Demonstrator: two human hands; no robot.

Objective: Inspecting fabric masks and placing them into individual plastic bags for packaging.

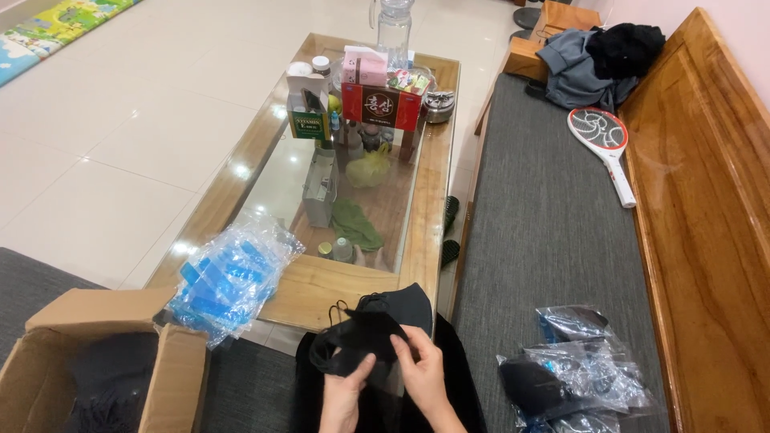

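Both hands pinch a black face mask [373,333] just off the glass table's near edge [337,293]: left hand [343,397] below, right hand [425,373] gripping its side; aligning edges evenly would suit folding.

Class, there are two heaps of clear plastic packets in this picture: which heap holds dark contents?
The heap on the grey bench cushion, right of the hands; the packets on the table corner look blue.

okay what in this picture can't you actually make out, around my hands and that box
Head view only:
- Left hand and right hand: wrists cut off by the bottom edge; some fingertips hidden in the black mask.
- Cardboard box: inside is dark, contents unclear; cut off at the bottom.
- Bagged masks on the bench cushion: count unclear through glare, cut by the edge.
- Blue packets: contents blurred by plastic.
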